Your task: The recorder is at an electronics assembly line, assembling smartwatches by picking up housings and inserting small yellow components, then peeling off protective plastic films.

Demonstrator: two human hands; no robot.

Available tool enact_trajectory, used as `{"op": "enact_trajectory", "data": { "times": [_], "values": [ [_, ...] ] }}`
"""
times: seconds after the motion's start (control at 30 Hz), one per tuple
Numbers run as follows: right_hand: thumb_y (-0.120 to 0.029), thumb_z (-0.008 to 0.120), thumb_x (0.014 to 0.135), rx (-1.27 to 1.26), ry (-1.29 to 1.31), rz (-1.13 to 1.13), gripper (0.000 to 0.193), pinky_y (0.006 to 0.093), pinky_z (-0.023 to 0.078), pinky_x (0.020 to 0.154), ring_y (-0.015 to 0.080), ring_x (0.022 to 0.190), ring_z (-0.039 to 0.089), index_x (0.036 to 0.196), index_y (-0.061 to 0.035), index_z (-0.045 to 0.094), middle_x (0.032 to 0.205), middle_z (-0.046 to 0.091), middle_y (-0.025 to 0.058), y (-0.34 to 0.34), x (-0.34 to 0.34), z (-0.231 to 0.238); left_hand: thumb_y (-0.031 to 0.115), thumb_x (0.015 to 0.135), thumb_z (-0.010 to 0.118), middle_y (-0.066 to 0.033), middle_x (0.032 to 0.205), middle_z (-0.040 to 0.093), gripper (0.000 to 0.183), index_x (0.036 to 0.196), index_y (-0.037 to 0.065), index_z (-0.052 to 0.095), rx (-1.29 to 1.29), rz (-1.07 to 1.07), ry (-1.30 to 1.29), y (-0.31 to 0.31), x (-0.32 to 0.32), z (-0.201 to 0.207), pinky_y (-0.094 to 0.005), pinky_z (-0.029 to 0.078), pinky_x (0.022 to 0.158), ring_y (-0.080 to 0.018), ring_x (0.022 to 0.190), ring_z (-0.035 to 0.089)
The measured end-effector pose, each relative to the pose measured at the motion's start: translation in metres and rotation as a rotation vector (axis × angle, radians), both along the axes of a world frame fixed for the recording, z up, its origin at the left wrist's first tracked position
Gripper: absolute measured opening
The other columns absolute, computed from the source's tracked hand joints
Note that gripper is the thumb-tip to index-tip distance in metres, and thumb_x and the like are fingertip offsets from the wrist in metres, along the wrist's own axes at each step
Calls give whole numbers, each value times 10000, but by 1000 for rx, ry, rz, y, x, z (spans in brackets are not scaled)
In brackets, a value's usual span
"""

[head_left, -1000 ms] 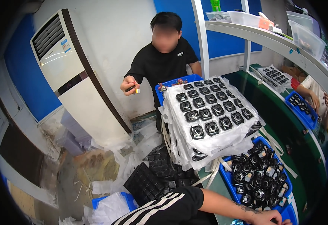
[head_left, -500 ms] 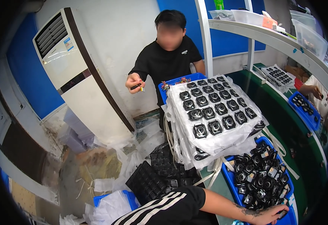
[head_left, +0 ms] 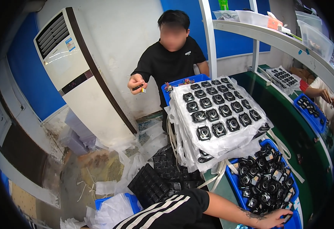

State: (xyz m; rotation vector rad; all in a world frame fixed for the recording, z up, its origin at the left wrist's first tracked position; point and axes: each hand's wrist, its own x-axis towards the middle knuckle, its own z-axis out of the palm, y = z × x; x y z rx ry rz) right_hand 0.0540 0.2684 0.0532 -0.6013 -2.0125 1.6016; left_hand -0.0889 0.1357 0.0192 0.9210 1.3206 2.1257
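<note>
My left hand (head_left: 277, 219) reaches in from the lower edge, with a striped black sleeve above the bare forearm. Its fingers close around a small black watch-like case (head_left: 287, 218) at the near end of a blue bin (head_left: 233, 192). That bin is heaped with black watch-like cases (head_left: 265, 184), some with pale square parts attached. My right hand is out of view. Behind the bin, a tall stack of trays (head_left: 221, 134) wrapped in white sheet carries rows of similar black cases (head_left: 225, 111).
Across from me, a person in black (head_left: 172, 63) holds a small part with a yellow end (head_left: 143, 90). Black moulded trays (head_left: 148, 186) lie below. At right, another person's hands (head_left: 324, 95) work over a blue bin (head_left: 310, 110). A white shelf frame (head_left: 209, 38) rises behind the stack.
The small part in the opposite person's fingers has turned, showing more of its pale face. The hands at far right have come together. My left hand has barely moved.
</note>
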Motion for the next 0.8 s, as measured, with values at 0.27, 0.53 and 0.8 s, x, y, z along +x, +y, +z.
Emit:
{"op": "enact_trajectory", "data": {
  "times": [0.27,0.53,0.8],
  "values": [
    [87,636,837,-138,-106,-63,141,240,508,698,125,773,625,936,-8,606,880,663,76,1,3,0,200,981,537,-19,719,632,245,1091,4,636,8,1,-5,4,-3,-4,-268,474,554,-80,612,573],
    [73,641,840,-244,-168,-161,139,252,501,712,134,787,614,955,2,608,890,659,78,-9,3,10,243,958,585,-108,792,694,303,1129,1,648,-80,38,116,11,8,-22,-295,503,577,-127,637,640],
    [70,643,839,-156,-164,-131,133,255,501,712,137,785,612,948,2,608,882,657,78,-6,-6,-1,221,937,621,-94,851,714,295,1142,9,646,-68,-29,-49,4,5,-16,-272,539,627,-122,710,682]
  ]
}}
